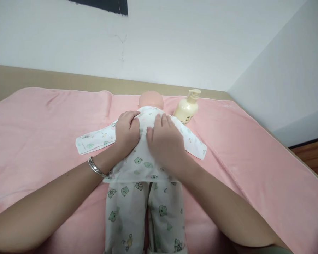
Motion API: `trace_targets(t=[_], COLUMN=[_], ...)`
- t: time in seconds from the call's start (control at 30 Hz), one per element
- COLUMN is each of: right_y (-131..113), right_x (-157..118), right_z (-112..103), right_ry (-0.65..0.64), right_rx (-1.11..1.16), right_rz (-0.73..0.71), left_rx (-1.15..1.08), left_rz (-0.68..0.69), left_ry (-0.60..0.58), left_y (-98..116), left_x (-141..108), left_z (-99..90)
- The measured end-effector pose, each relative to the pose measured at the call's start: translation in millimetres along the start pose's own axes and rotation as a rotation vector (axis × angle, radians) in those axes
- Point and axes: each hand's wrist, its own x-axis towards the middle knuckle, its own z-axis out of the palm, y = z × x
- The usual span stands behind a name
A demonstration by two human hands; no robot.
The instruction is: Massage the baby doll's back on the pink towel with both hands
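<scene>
A baby doll (137, 169) in a white top and trousers with a green animal print lies lengthwise in front of me. Its smooth bald head (151, 99) points away, and no face shows. My left hand (127, 133) curls round the doll's left-side shoulder and upper body in the view, thumb on the cloth. Flat on the upper right of the torso rests my right hand (165, 143), slightly blurred, with its fingers stretched out. Both sleeves spread outward; no doll hands show at the cuffs.
A pink cloth (55, 130) covers the table, whose tan edge (76, 77) runs along a white wall (175, 42). Close to the doll's right-hand sleeve stands a cream pump bottle (187, 108). A brown wooden surface (312, 155) shows at far right.
</scene>
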Motion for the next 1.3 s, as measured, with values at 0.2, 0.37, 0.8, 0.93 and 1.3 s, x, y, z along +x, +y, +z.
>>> trace_targets(t=[0.2,0.37,0.8,0.93,1.3], right_y=[-11.7,25.7,-4.9,-5.5,18.4], right_x=[-10.0,34.0,7.4,4.3,27.0], right_z=[1.2,6.5,-10.8,-10.4,-1.5], right_ry=[-0.085,-0.116,-0.076,-0.084,-0.065], right_rx=[0.06,0.242,-0.029,-0.032,0.114], right_rz=[-0.368,-0.162,0.072,-0.017,-0.072], left_rx=[0.015,0.116,0.191,0.194,0.26], left_rz=[-0.024,0.009,0.003,-0.002,0.148], left_ry=[-0.046,-0.125,-0.318,-0.327,-0.339], left_y=[1.1,8.3,10.5,12.1,20.3], left_x=[4.4,2.8,17.0,18.8,3.0], left_z=[-3.1,-3.6,-10.0,-11.5,-10.7])
